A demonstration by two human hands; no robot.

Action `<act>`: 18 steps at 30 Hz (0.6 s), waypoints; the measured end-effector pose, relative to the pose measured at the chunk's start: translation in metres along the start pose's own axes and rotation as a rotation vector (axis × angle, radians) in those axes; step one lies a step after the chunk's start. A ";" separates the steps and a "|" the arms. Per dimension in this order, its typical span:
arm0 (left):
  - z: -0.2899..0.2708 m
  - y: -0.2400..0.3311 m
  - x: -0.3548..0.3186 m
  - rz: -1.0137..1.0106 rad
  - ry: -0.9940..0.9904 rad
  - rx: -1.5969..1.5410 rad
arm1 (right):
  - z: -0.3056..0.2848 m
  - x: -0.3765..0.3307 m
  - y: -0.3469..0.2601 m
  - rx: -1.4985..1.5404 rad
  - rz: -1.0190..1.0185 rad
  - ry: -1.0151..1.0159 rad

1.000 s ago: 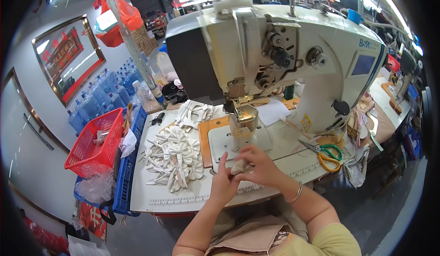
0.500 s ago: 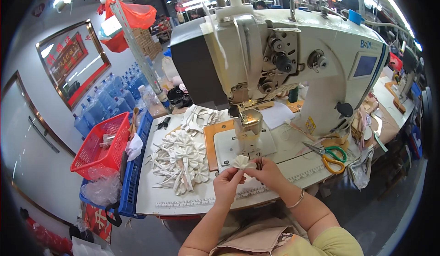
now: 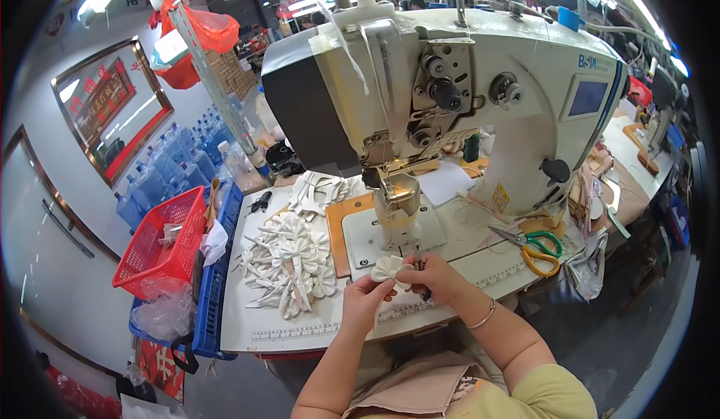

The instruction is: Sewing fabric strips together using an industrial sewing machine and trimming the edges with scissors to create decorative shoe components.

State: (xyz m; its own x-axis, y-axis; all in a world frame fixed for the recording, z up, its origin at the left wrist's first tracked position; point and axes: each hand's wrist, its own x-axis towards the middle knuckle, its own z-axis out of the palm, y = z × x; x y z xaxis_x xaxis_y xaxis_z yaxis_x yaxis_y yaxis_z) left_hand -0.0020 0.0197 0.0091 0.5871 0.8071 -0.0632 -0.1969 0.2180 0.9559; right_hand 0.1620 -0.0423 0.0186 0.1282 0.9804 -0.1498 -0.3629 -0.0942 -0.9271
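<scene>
Both hands meet in front of the sewing machine (image 3: 450, 89), pinching one white fabric flower (image 3: 387, 269) between them. My left hand (image 3: 365, 296) grips the flower's left side with thumb and fingers. On the flower's right edge, my right hand (image 3: 435, 276) is closed; a small dark metal tool (image 3: 419, 258) shows beside its fingers, its kind hard to make out. The machine's post and needle (image 3: 399, 201) stand just beyond. To the left lies a heap of similar white flowers (image 3: 289, 258), with loose white strips (image 3: 319, 191) behind it.
Green-and-orange-handled scissors (image 3: 534, 250) lie right of my hands. Black snips (image 3: 260, 202) rest behind the heap. A red basket (image 3: 161, 246) sits on a blue crate (image 3: 214, 314) at the table's left side. A printed ruler (image 3: 300, 333) runs along the front edge.
The view has shifted slightly. The flower is turned so more of its petals face up, and my hands have moved a little around it, both still holding it.
</scene>
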 end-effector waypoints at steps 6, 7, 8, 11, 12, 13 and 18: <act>0.002 0.006 -0.002 0.021 -0.029 -0.005 | 0.001 -0.002 -0.010 0.141 0.100 -0.135; 0.002 0.004 -0.001 0.091 -0.015 0.064 | 0.002 -0.003 -0.012 0.039 0.036 -0.114; 0.002 0.003 -0.001 0.095 -0.014 0.064 | 0.003 -0.004 -0.015 -0.063 -0.030 -0.093; 0.004 -0.006 -0.004 0.194 0.075 0.286 | 0.007 0.000 -0.008 -0.274 -0.176 -0.085; 0.005 -0.008 -0.005 0.191 0.071 0.285 | 0.007 0.002 -0.003 -0.324 -0.335 -0.101; 0.005 -0.010 -0.006 0.232 0.084 0.328 | 0.008 0.003 0.000 -0.351 -0.434 -0.100; 0.008 -0.002 -0.009 0.222 0.019 0.394 | 0.000 0.000 -0.001 0.069 -0.086 -0.263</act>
State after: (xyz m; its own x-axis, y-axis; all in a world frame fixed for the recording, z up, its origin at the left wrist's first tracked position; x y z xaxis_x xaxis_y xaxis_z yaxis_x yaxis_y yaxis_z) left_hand -0.0004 0.0073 0.0099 0.5492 0.8214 0.1541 -0.0005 -0.1842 0.9829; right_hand 0.1625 -0.0422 0.0196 -0.0795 0.9963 0.0316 -0.4243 -0.0051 -0.9055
